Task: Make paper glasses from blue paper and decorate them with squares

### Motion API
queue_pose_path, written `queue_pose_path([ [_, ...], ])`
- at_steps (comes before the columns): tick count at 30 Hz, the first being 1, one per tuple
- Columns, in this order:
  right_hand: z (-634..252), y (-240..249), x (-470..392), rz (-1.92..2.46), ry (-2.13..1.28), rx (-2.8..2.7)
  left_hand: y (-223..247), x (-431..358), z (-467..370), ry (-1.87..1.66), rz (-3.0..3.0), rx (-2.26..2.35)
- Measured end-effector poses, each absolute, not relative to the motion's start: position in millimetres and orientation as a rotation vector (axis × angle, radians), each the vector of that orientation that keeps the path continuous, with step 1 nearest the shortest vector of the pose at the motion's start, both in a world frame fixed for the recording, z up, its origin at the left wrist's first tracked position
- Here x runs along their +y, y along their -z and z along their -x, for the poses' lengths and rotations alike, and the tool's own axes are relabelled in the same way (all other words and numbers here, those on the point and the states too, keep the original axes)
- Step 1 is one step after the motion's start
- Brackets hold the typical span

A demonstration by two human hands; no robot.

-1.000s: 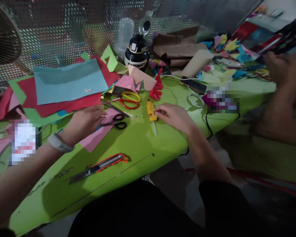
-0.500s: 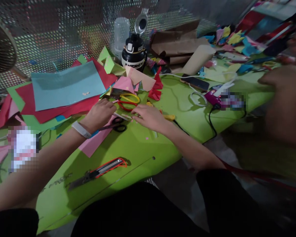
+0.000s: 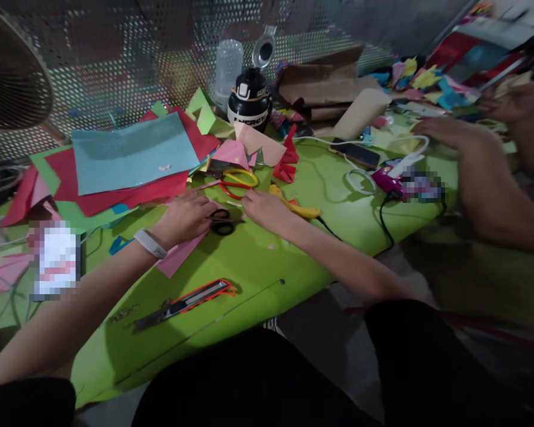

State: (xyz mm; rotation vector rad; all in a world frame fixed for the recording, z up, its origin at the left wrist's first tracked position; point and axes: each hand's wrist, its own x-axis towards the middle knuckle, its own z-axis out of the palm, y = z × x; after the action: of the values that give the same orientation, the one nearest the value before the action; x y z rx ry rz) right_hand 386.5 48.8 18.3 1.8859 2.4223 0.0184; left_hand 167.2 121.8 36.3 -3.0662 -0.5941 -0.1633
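Observation:
My left hand (image 3: 187, 214), with a pale band on its wrist, is closed at the black scissors (image 3: 222, 222). The fingertips meet the handle loops, and a dark part of the scissors points right. Beneath this hand a pink paper sheet (image 3: 178, 259) lies slantwise on the green table. My right hand (image 3: 266, 209) is closed too, palm down, its fingertips at the end of a small pale strip (image 3: 235, 204). Just beyond both hands rest yellow-and-red scissors (image 3: 240, 179). A yellow-handled tool (image 3: 305, 210) lies beside my right wrist.
A box cutter (image 3: 191, 301) lies near the table's front edge. Coloured sheets (image 3: 136, 157) are piled at left, by a fan (image 3: 15, 71). A black bottle (image 3: 249, 104) stands behind. At right are a phone (image 3: 355, 153), a purple device (image 3: 389, 179) and another person's arm (image 3: 485, 160).
My left hand has lowered onto the scissors' handles, and the scissors have turned somewhat. My right hand stays nearly in place. The other person's hand has reached farther over the table. The view has shifted slightly.

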Motion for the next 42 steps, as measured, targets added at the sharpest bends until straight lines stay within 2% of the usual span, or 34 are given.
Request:
queue_pose_path([
  [19, -385.4, -26.4, 54.2, -1.853, 0.007, 2.473, -37.5, 104.5, -131.1, 0.507, 3.173, -0.688],
  [21, -389.4, -30.2, 53.1, -1.913, 0.121, 2.537, -37.1, 103.3, -128.7, 0.617, 3.206, -0.748],
  [24, -388.7, -36.6, 48.0, -1.977, 0.569, 2.673, -37.2, 99.0, -132.7, 0.769, 3.276, -0.819],
  [27, -379.8, -40.3, 42.0, -1.868, 0.84, 2.755, -37.2, 92.3, -143.7, 0.739, 3.368, -0.807],
  [33, -370.3, -37.1, 31.4, -1.798, 0.894, 2.857, -36.2, 79.2, -152.4, 0.327, 3.37, -1.02],
  [39, -378.6, -27.1, 26.2, -1.882, 1.064, 2.881, -41.9, 62.1, -125.8, 0.5, 3.462, -1.13],
  [42, -379.0, -21.5, 30.7, -1.996, 0.91, 2.865, -40.8, 53.1, -107.0, 0.6, 3.487, -1.369],
])
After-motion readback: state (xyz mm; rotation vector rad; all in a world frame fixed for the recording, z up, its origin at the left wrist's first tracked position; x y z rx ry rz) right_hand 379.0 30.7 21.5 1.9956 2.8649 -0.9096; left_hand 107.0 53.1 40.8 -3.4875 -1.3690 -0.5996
